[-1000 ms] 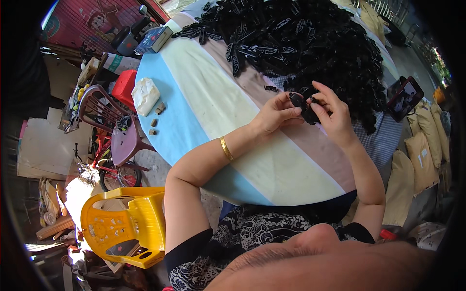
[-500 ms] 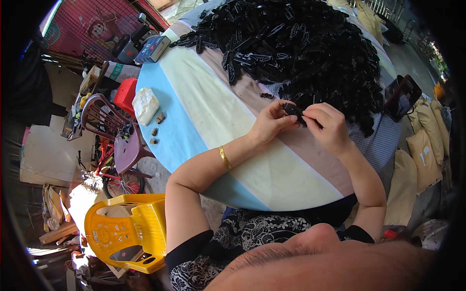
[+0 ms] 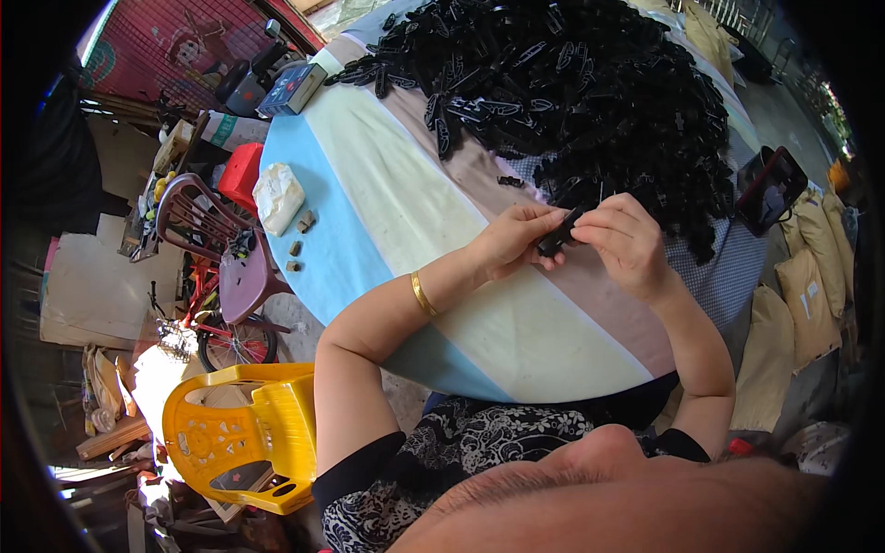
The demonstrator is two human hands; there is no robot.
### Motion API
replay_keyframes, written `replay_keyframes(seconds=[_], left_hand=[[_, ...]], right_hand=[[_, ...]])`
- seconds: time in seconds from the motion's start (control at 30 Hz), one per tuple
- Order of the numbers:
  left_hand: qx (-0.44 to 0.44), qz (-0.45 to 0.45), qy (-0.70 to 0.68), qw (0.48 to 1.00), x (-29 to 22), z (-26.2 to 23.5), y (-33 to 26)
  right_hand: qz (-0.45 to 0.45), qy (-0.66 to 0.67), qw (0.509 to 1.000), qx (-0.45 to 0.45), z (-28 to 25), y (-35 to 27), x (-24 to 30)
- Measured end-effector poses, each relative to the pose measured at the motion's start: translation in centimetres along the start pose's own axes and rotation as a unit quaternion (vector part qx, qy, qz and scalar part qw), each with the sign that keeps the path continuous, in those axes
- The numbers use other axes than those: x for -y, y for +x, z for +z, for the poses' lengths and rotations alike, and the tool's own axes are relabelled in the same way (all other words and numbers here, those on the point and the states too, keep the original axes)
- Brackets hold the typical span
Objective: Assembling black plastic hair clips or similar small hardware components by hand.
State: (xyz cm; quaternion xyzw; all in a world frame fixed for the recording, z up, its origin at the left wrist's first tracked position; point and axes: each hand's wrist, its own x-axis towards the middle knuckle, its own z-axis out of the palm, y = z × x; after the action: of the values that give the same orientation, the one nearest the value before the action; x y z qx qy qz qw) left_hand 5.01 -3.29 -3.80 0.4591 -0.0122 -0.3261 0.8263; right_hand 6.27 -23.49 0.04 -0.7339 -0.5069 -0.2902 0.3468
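- Left hand (image 3: 518, 243): gripping a black part (image 3: 555, 242) between thumb and fingers, above the bench (image 3: 419, 198), near its right side.
- Right hand (image 3: 630, 241): closed in a pinch, fingertips at the upper right end of the black part; whether they clasp it or a separate small piece cannot be told.
- Held part: dark and tilted; finer details hidden by the fingers.
- Pile of black pieces (image 3: 590, 92): heaped across the far side of the bench, beyond both hands, partly over a checked cloth (image 3: 717, 267).
- Loose black piece (image 3: 510, 181): lying apart from the pile, just beyond the left hand.
- White crumpled packet (image 3: 278, 197): at the left edge of the bench, three small brownish blocks (image 3: 295, 248) near it.
- Blue box (image 3: 292, 89): at the far left edge.
- Phone (image 3: 772, 191): propped upright, tilted, right of the pile.
- Yellow chair (image 3: 217, 438): on the floor, left of the person.
- Tan sacks (image 3: 804, 300): standing to the right of the bench.
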Motion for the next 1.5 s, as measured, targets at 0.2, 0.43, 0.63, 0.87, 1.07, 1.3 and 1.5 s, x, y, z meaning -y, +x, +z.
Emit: replay_keyframes(seconds=[0.2, 0.43, 0.63, 0.87, 1.07, 1.3, 1.5], left_hand=[[-0.027, -0.033, 0.056, 0.997, 0.0, -0.1, 0.0], [0.003, 0.01, 0.171, 0.985, -1.6, 0.6, -0.8], [-0.043, 0.168, 0.46, 0.871, -0.8, 1.7, -1.5], [-0.077, 0.185, 0.522, 0.829, -0.6, 2.0, -1.4], [0.072, 0.132, 0.56, 0.815, -0.9, 1.7, -1.8], [-0.247, 0.356, 0.672, 0.6, -0.2, 0.8, 1.4], [-0.248, 0.358, 0.648, 0.625, 0.2, -0.2, 1.9]], right_hand=[[-0.038, -0.04, 0.998, 0.024, 0.1, -0.4, 0.1], [0.036, -0.01, 0.999, 0.019, -0.2, 0.1, 0.1], [0.297, 0.105, 0.941, 0.123, -0.5, -1.0, 0.2], [0.264, 0.055, 0.954, 0.131, -0.3, -1.7, -0.4], [0.344, 0.193, 0.913, 0.107, -1.4, -1.2, -2.0], [0.112, -0.152, 0.968, 0.165, 1.2, -2.2, -0.6], [0.118, -0.114, 0.983, 0.083, 1.0, -1.7, -0.6]])
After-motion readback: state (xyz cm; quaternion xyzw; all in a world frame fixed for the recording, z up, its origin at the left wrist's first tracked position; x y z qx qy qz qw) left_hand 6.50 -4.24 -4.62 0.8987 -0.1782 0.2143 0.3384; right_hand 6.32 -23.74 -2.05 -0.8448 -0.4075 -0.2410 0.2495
